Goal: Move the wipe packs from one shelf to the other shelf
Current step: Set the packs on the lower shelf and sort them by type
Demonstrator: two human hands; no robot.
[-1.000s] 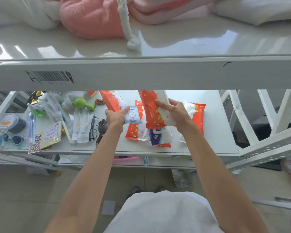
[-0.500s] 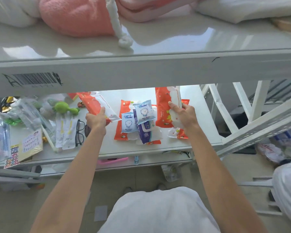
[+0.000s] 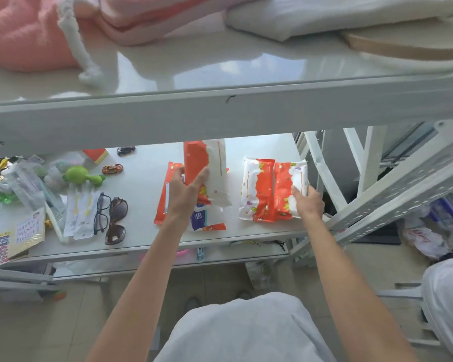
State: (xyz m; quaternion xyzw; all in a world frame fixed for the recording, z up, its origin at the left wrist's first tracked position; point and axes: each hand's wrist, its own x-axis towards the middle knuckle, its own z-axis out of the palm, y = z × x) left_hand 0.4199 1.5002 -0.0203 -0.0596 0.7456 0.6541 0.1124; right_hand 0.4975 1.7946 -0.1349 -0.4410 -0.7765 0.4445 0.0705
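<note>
Your left hand [image 3: 185, 193] grips an orange-and-white wipe pack [image 3: 207, 173] held on end above the pile [image 3: 194, 220] at the middle of the lower shelf [image 3: 141, 189]. At three o'clock from it, your right hand [image 3: 307, 202] rests, fingers loosely spread, on two packs [image 3: 270, 189] lying side by side near the shelf's right edge; the glasses [image 3: 101, 214] sit at nine o'clock.

Bright daylight filled the scene. The glossy upper shelf [image 3: 220, 66] carried broad white glare, strongest at far left and centre. The lower shelf [image 3: 147, 178] was evenly lit, its shadows faint. Wide-angle distortion bent the shelf rails at the edges; detail looked slightly soft throughout.
</note>
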